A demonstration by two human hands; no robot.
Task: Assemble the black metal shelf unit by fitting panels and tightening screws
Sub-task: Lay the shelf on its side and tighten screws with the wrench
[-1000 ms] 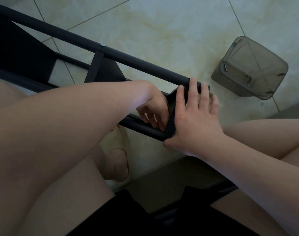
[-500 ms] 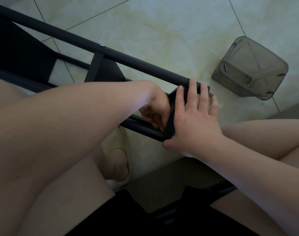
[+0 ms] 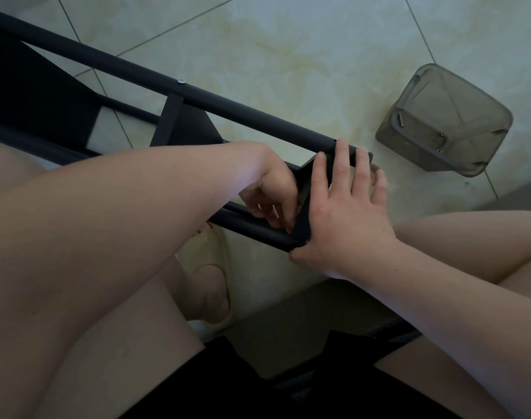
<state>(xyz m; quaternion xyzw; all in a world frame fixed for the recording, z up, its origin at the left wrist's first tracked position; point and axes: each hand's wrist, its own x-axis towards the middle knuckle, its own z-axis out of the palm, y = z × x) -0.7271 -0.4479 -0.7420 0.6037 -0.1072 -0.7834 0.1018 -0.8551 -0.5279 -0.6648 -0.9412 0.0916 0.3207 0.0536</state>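
Note:
The black metal shelf frame (image 3: pixel 243 111) lies across the tiled floor, its long tubes running from upper left to centre. At its near end a black panel (image 3: pixel 303 195) sits between the two tubes. My right hand (image 3: pixel 346 207) lies flat over that panel's outer side, fingers straight and reaching the upper tube. My left hand (image 3: pixel 273 198) is on the inner side of the panel with its fingers curled at the lower tube; what they pinch is hidden. A silver screw head (image 3: pixel 180 82) shows on the upper tube.
A smoky translucent plastic container (image 3: pixel 445 122) with a few small fasteners inside stands on the floor at the right. My bare knees flank the frame. A pale slipper (image 3: pixel 210 267) on my foot lies under the lower tube.
My left hand's fingers have shifted slightly at the inner corner of the panel. My right hand stays pressed on the panel.

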